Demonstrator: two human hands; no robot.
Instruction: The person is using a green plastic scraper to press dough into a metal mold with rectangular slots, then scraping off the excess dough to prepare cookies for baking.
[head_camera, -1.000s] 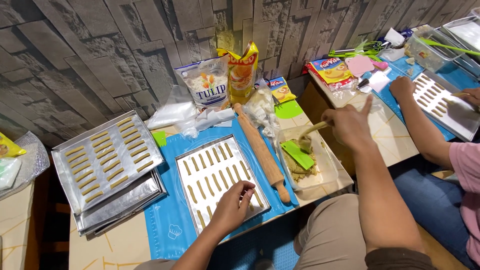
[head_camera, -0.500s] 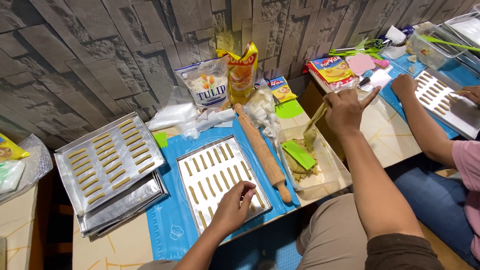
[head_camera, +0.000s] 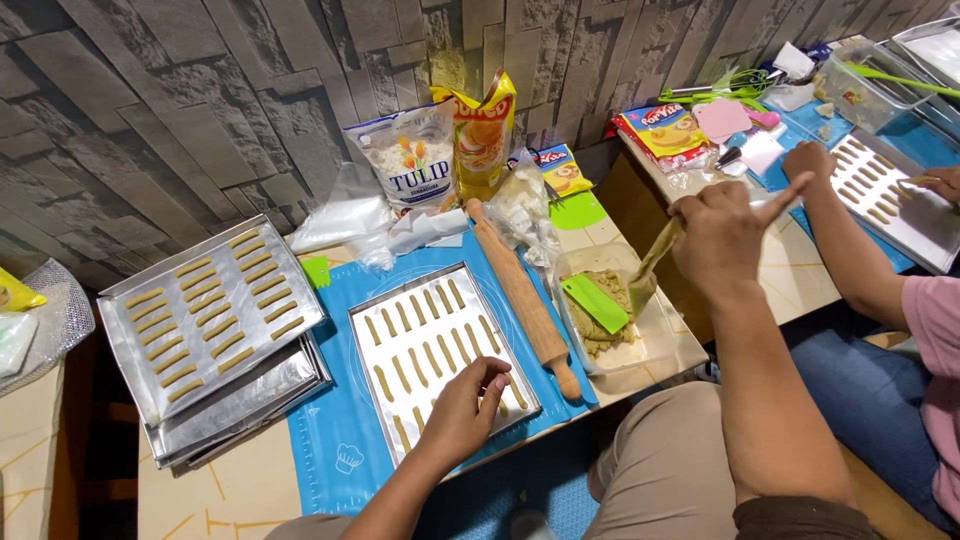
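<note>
Metal tray (head_camera: 372, 322) w/ dough sticks, left hand (head_camera: 462, 408) flat on it | right hand (head_camera: 722, 240) pinching dough strip (head_camera: 655, 256) over clear tub (head_camera: 655, 340)

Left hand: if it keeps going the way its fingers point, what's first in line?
The left hand rests on the baking tray, fingers aimed up-right. The wooden rolling pin beside the tray looks first; depth unclear.

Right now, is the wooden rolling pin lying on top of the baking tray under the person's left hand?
No, the rolling pin lies on the blue mat beside the tray.
</note>
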